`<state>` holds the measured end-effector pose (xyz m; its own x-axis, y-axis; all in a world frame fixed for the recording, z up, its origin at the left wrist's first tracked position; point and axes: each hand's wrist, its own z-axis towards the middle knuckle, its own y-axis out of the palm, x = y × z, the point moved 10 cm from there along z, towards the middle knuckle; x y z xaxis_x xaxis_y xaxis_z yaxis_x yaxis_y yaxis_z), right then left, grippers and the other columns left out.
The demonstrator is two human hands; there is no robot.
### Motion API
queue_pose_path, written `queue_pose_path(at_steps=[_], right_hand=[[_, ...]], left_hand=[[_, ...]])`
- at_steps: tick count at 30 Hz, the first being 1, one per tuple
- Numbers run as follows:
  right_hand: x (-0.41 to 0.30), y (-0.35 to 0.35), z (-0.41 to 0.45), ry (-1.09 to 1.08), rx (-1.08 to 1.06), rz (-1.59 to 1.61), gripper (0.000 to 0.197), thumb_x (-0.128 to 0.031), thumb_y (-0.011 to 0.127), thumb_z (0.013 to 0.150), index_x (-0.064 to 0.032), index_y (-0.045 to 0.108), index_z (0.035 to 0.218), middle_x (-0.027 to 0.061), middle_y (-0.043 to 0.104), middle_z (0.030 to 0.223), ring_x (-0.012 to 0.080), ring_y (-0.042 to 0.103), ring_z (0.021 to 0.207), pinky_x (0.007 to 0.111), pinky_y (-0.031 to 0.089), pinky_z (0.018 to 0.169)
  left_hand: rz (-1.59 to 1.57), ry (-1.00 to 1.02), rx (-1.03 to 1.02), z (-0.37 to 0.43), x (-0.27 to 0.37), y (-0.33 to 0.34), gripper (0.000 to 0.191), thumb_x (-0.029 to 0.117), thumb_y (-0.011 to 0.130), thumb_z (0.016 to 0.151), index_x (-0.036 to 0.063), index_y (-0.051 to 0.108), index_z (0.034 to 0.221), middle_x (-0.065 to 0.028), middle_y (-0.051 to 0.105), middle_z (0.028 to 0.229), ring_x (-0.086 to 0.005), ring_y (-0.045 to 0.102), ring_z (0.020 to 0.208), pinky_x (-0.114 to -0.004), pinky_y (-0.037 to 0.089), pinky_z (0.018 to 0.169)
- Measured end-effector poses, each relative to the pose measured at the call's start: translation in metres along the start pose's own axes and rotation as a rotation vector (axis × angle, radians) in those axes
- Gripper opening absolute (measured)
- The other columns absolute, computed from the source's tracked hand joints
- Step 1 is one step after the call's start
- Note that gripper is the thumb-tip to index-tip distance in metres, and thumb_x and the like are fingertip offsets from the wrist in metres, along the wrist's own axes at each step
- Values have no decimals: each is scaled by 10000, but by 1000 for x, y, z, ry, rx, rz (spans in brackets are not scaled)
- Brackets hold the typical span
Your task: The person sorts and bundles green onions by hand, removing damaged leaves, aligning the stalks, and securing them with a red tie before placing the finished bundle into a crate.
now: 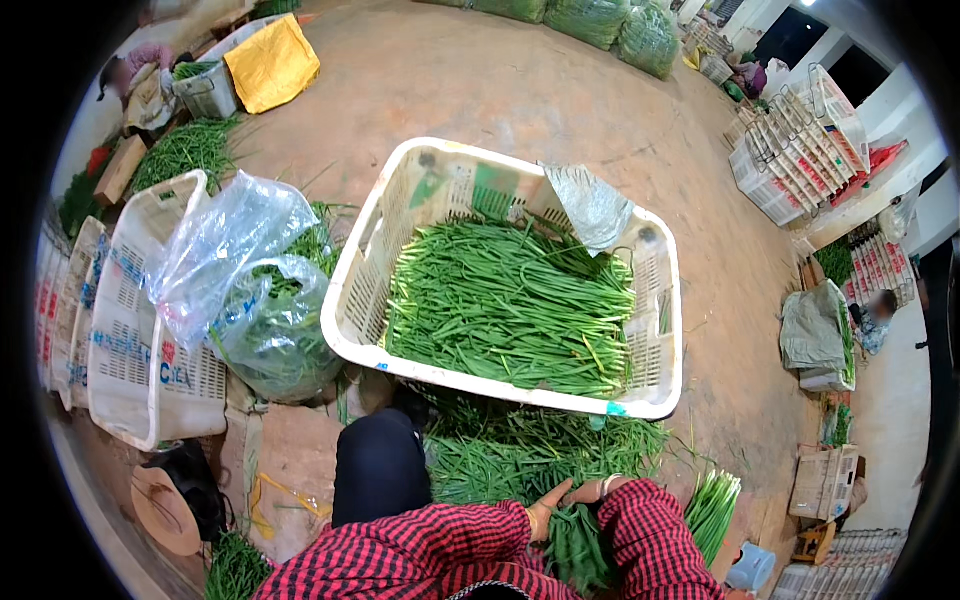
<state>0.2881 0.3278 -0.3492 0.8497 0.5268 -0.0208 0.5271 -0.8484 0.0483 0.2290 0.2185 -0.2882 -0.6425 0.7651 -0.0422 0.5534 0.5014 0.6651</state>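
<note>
Close to my body, my left hand [547,513] and my right hand [592,492] meet around a bunch of dark green chives [576,549]. The leaf ends hang down toward my lap, and the sleeves hide part of both hands. A pale band circles my right wrist. Just beyond the hands lies a heap of loose chives [487,465]. Above that heap stands a white plastic crate [517,390], with layers of chives [502,307] laid crosswise inside, their pale stem ends at both sides. A neat bundle of chives [712,510] rests to the right of my right sleeve.
Left of the crate is a clear plastic bag [277,352] of greens, beside white crates [154,375]. A straw hat [165,510] lies lower left. A grey cloth [589,206] drapes over the crate's far rim. At right are a blue container [750,566] and stacked crates [802,150]. Other people sit along both sides.
</note>
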Motion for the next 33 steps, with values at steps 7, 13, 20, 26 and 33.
queue_pose_path(at_steps=[7, 13, 20, 26, 33], right_hand=[[-42, 25, -51, -145, 522, -36, 543, -422, 560, 871, 50, 655, 1122, 287, 678, 1060, 407, 654, 1026, 473, 509, 886], [-20, 81, -167, -483, 797, 1316, 320, -265, 631, 947, -12, 608, 1142, 59, 678, 890, 154, 657, 763, 313, 550, 677], [-62, 86, -209, -1177, 722, 1749, 424, -466, 606, 961, -86, 608, 1150, 46, 660, 1037, 165, 624, 939, 385, 522, 751], [-56, 23, -298, -1674, 1009, 1938, 545, -501, 582, 964, -76, 560, 1304, 58, 655, 1221, 224, 645, 1077, 395, 529, 947], [-47, -12, -358, -1616, 1291, 1686, 295, -317, 589, 990, -47, 680, 1067, 32, 667, 1026, 140, 601, 951, 305, 473, 845]], left_hand=[[211, 73, 117, -4, 4, -4, 764, 609, 528, 930, 155, 373, 1523, -132, 390, 1544, -258, 312, 1416, -451, 238, 1151], [80, 82, -109, 20, -9, -5, 255, 235, 679, 873, 6, 676, 984, -103, 691, 872, -254, 667, 800, -392, 559, 763], [634, 629, -406, -141, 17, 96, 231, 96, 697, 867, 0, 639, 1069, -66, 685, 881, -126, 623, 701, -270, 515, 608], [999, 822, -183, -240, 29, 93, 420, 90, 708, 862, 21, 582, 1257, -65, 718, 1009, -88, 595, 701, -238, 498, 624], [934, 949, -141, -348, 27, 74, 541, 16, 678, 851, 52, 522, 1368, 15, 669, 1062, -67, 580, 799, -218, 483, 695]])
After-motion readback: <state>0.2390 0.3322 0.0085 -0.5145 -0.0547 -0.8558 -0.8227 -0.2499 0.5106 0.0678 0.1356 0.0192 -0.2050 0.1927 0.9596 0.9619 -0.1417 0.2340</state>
